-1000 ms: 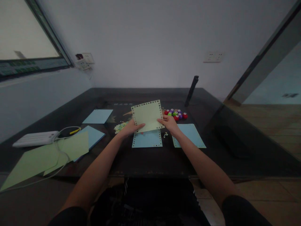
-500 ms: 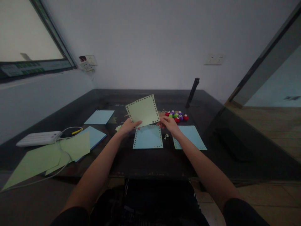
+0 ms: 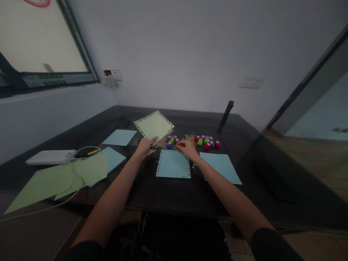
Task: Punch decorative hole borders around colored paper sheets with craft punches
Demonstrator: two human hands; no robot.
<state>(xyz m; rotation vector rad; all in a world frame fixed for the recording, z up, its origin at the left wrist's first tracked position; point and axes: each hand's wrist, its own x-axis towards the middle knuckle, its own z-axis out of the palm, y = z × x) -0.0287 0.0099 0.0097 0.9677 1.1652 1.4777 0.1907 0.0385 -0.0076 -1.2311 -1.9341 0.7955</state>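
Note:
My left hand (image 3: 145, 145) pinches the lower corner of a pale green paper sheet (image 3: 154, 125), held up off the table and turned like a diamond. Small punched shapes run along the edges of this sheet. My right hand (image 3: 188, 149) is closed in a pinch beside a group of small coloured craft punches (image 3: 171, 140); what its fingers hold, if anything, I cannot make out. Below the hands lies a light blue sheet (image 3: 174, 165) with punched edges. A second cluster of red, purple and green craft punches (image 3: 207, 142) sits to the right of my right hand.
Another blue sheet (image 3: 221, 168) lies under my right forearm, and one more (image 3: 119, 137) lies at the back left. Green sheets (image 3: 62, 177), a white power strip (image 3: 51, 157) and its cable are at left. A black upright object (image 3: 225, 116) stands at the back right.
The green sheet has moved left in my left hand and turned to a diamond. My right hand has let go of its edge and moved slightly left, beside the punches now uncovered.

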